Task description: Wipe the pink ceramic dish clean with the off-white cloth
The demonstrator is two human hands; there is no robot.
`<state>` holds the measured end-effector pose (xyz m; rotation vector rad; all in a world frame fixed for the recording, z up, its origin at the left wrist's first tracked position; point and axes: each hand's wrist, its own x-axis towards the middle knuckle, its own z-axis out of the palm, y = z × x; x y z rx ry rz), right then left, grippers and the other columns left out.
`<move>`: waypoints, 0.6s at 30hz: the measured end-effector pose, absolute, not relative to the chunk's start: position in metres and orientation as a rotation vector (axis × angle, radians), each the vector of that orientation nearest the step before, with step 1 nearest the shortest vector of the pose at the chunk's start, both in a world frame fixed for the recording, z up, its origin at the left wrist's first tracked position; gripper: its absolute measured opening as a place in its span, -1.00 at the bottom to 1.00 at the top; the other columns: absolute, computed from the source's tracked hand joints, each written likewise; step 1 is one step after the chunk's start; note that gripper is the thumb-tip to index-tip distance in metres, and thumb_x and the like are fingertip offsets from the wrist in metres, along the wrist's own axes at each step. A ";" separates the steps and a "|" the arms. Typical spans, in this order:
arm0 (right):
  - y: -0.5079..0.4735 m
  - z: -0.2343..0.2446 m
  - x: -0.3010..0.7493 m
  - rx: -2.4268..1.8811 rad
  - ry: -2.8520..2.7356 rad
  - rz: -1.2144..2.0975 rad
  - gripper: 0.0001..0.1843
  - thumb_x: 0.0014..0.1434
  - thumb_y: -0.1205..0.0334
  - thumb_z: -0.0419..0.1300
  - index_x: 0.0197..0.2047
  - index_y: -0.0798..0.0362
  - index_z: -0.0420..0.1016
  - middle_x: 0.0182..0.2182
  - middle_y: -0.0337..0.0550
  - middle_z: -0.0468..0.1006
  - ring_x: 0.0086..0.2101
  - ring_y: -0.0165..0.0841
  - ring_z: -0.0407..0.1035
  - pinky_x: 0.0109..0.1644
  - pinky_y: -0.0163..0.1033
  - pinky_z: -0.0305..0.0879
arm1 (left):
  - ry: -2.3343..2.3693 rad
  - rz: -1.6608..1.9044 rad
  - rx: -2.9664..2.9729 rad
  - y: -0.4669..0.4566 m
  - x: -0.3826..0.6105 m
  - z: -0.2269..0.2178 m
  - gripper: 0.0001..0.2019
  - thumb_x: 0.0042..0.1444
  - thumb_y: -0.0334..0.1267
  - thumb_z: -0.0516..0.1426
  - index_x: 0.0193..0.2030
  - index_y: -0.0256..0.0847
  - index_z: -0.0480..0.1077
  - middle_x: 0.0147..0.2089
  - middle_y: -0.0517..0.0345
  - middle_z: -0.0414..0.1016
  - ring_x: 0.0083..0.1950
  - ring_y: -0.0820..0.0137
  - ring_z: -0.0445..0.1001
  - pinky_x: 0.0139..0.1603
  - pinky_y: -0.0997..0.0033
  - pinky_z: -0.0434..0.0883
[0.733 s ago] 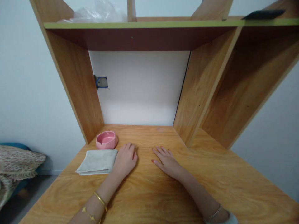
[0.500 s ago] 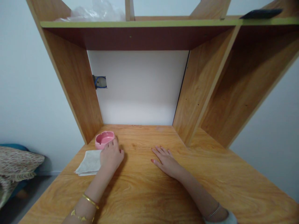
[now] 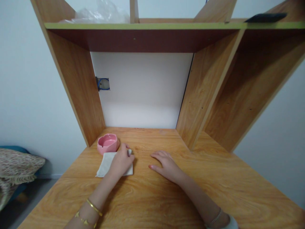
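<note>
Your left hand (image 3: 121,160) lies on the pale grey folded cloth (image 3: 104,164), fingers curled over its far edge and gripping it. Your right hand (image 3: 164,163) rests flat and spread on the orange-brown wooden desk (image 3: 190,194), holding nothing. The cloth sits just in front of the pink ceramic ashtray (image 3: 108,143). It has crossed only this left patch; the desk to your right looks untouched. Half a second ago the cloth lay farther left, your left hand at the ashtray's rim.
</note>
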<state>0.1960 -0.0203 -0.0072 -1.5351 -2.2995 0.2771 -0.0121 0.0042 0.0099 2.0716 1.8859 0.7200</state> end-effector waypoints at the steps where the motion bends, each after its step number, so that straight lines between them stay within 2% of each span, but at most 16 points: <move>1: -0.022 -0.005 0.193 -1.499 -2.300 0.274 -0.49 0.08 -0.13 0.03 -0.02 0.01 0.38 -0.06 -0.08 0.42 -0.02 -0.24 0.20 0.06 -0.14 0.03 | 1.779 0.792 2.031 0.004 -0.007 0.006 -0.79 -0.03 -0.39 0.01 -0.22 -0.19 0.09 -0.49 0.25 0.35 -0.45 0.38 0.43 -0.45 0.48 0.27; 5: -0.030 0.001 0.180 -1.404 -2.332 0.339 -0.56 0.00 -0.19 0.09 -0.23 -0.04 0.46 -0.32 -0.19 0.48 -0.22 -0.31 0.27 -0.10 -0.20 0.09 | 1.405 0.906 1.743 0.000 0.010 -0.009 -0.75 -0.04 -0.40 -0.01 -0.19 -0.15 0.04 -0.57 0.44 0.17 -0.69 0.53 0.26 -0.66 0.56 0.22; 7: -0.031 0.000 0.176 -1.379 -2.336 0.367 -0.63 -0.03 -0.15 0.14 -0.33 -0.02 0.45 -0.40 -0.24 0.47 -0.29 -0.35 0.27 -0.15 -0.23 0.08 | 1.229 0.943 1.642 -0.002 0.016 -0.013 -0.71 -0.03 -0.42 -0.02 -0.15 -0.13 0.03 -0.54 0.44 0.15 -0.67 0.55 0.29 -0.65 0.56 0.28; 12: -0.026 -0.007 0.175 -1.488 -2.274 0.311 -0.82 0.02 0.15 0.13 -0.54 0.03 0.33 -0.52 -0.31 0.42 -0.36 -0.40 0.26 -0.20 -0.27 0.03 | 0.993 0.918 1.843 -0.005 0.015 -0.006 -0.67 0.09 -0.33 -0.03 0.02 -0.16 0.08 -0.44 0.30 0.28 -0.49 0.51 0.39 -0.44 0.49 0.39; 15: -0.020 -0.006 0.183 -1.660 -2.166 0.261 -0.83 0.03 0.17 0.07 -0.53 0.04 0.34 -0.52 -0.29 0.44 -0.38 -0.39 0.28 -0.20 -0.25 0.00 | 1.132 0.965 2.106 -0.001 0.003 0.002 -0.65 0.13 -0.27 -0.04 0.07 -0.18 0.12 -0.31 0.16 0.35 -0.29 0.41 0.40 -0.22 0.38 0.38; 18: -0.015 -0.001 0.200 -1.930 -1.978 0.179 -0.80 0.05 0.18 -0.01 -0.44 0.04 0.39 -0.44 -0.18 0.50 -0.35 -0.32 0.31 -0.23 -0.21 0.01 | 1.341 1.098 2.234 0.009 -0.013 0.004 -0.67 0.14 -0.27 -0.09 0.06 -0.22 0.15 -0.21 0.08 0.35 -0.19 0.36 0.37 -0.13 0.31 0.34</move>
